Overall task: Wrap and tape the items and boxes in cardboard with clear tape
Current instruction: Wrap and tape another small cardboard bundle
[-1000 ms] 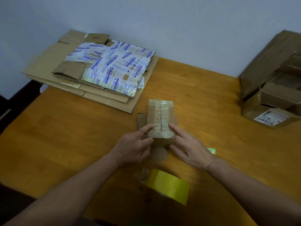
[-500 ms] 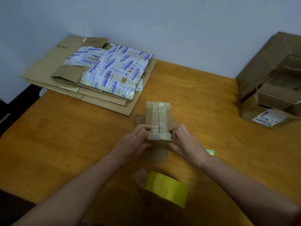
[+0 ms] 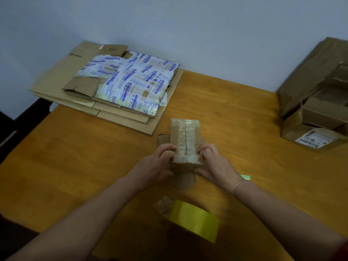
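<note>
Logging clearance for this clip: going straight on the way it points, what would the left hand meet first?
The small taped box: the left hand grips its left side, so nothing lies between.

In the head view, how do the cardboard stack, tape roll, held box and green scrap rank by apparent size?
1. Cardboard stack: largest by far.
2. Tape roll and box: about alike; the roll is nearer the camera, so unranked.
3. Green scrap: smallest.
</note>
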